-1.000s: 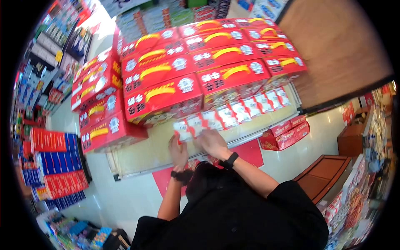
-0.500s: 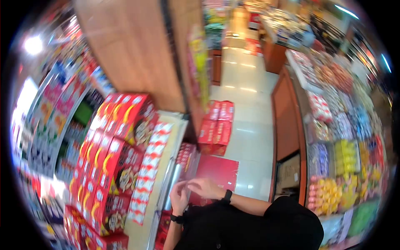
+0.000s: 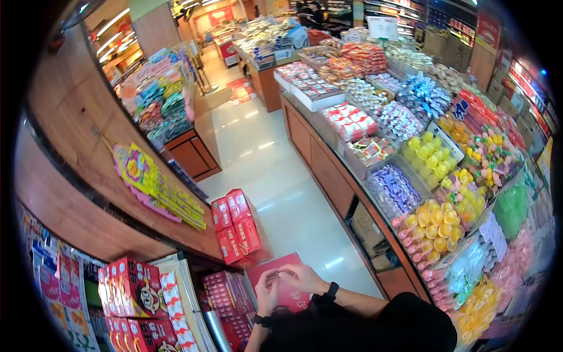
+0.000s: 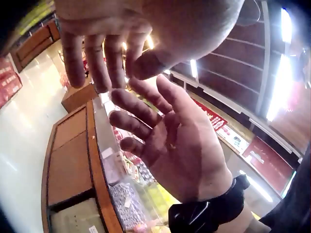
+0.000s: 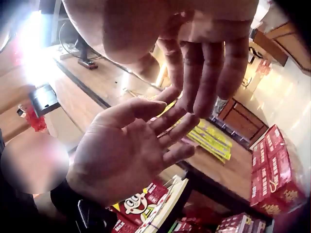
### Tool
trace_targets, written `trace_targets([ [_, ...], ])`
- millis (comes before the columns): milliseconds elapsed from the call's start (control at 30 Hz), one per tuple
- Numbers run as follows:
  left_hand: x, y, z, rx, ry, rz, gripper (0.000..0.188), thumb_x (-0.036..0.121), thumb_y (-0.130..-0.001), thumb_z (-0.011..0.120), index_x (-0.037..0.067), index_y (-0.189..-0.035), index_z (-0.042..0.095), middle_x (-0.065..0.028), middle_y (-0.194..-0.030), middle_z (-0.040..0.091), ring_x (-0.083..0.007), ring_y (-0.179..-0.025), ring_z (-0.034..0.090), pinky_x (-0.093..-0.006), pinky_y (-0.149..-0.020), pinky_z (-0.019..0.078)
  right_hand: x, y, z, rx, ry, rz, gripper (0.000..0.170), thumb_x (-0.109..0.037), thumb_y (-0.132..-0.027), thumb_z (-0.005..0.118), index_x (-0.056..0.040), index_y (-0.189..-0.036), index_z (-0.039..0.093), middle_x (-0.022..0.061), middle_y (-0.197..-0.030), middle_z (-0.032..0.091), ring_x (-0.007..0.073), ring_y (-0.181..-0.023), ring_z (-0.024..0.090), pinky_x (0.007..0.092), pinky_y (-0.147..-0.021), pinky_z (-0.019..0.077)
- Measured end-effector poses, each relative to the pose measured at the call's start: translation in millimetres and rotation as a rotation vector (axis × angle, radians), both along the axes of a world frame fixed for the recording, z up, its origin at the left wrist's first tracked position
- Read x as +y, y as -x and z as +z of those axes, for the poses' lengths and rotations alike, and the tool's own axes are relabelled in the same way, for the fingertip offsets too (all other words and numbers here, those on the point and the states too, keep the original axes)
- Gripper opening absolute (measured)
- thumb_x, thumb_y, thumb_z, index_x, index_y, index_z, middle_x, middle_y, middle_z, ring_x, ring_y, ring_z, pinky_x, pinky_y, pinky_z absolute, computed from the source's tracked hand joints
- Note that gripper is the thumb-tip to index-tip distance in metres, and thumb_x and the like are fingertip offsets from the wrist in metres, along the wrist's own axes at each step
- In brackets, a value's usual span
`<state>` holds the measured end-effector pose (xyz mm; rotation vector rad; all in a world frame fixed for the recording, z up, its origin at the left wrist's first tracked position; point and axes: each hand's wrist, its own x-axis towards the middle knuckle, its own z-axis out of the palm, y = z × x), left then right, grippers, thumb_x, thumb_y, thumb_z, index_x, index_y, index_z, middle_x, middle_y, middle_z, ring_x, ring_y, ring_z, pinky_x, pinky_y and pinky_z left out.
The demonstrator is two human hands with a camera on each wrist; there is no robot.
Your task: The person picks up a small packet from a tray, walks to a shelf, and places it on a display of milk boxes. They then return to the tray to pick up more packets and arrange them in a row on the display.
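Observation:
My left hand and right hand are held in front of my body with palms turned toward each other. Nothing lies in either palm; the fingers are loosely bent, and the fingertips come close together. The left wrist view has the right hand facing the camera, its fingers spread, a black band round the wrist. Seen from the right wrist, the left hand also shows a bare palm. Below the hands in the head view is a red mat on the floor.
Red cartons are stacked on the floor ahead, beside a wooden pillar. Red gift boxes and a row of white-and-red packets stand at lower left. A long candy counter runs along the right, bordering a tiled aisle.
The view has swung right, from the stacked red boxes to the aisle and candy counter. Both hands have left the row of white-and-red packets and come together before my body.

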<state>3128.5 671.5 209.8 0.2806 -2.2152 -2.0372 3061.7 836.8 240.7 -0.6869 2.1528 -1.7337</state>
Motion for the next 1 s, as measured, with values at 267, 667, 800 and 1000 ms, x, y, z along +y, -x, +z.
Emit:
trace_targets([
  [267, 19, 87, -12, -0.015, -0.227, -0.245, 0.032, 0.000, -0.095, 0.058, -0.004, -0.127, 0.059, -0.0132, -0.118, 0.067, -0.0190, -0.107, 0.065, -0.0304, -0.093, 0.0515, 35, 40, -9, 0.033, -0.087, -0.101, 0.045, -0.029, -0.097, 0.064, -0.0022, -0.132, 0.059, 0.0168, -0.098, 0.073, 0.0240, -0.084, 0.072, 0.0332, -0.075, 0.0550],
  [667, 16, 266, -26, 0.032, 0.029, -0.561, 0.025, 0.008, -0.096, 0.059, 0.000, -0.119, 0.066, -0.0125, -0.106, 0.072, -0.0189, -0.099, 0.068, -0.0303, -0.083, 0.0536, 39, 160, -1, 0.084, -0.282, -0.314, 0.046, -0.032, -0.098, 0.061, -0.0047, -0.135, 0.057, 0.0168, -0.096, 0.073, 0.0304, -0.084, 0.072, 0.0383, -0.074, 0.0549],
  [800, -4, 315, -13, 0.067, 0.059, -0.598, 0.022, 0.006, -0.096, 0.059, -0.001, -0.115, 0.067, -0.0116, -0.101, 0.073, -0.0166, -0.094, 0.069, -0.0286, -0.079, 0.0538, 19, 201, 5, -0.002, -0.297, -0.333, 0.042, -0.030, -0.098, 0.061, -0.0058, -0.132, 0.058, 0.0161, -0.093, 0.073, 0.0298, -0.082, 0.071, 0.0379, -0.073, 0.0541],
  [1000, -30, 347, -37, -0.003, 0.046, -0.664, 0.012, 0.003, -0.095, 0.060, -0.001, -0.105, 0.065, -0.0086, -0.098, 0.071, -0.0147, -0.091, 0.067, -0.0280, -0.077, 0.0539, -7, 237, -3, 0.028, -0.263, -0.352, 0.030, -0.029, -0.099, 0.060, -0.0042, -0.114, 0.066, 0.0144, -0.090, 0.071, 0.0291, -0.082, 0.069, 0.0376, -0.073, 0.0526],
])
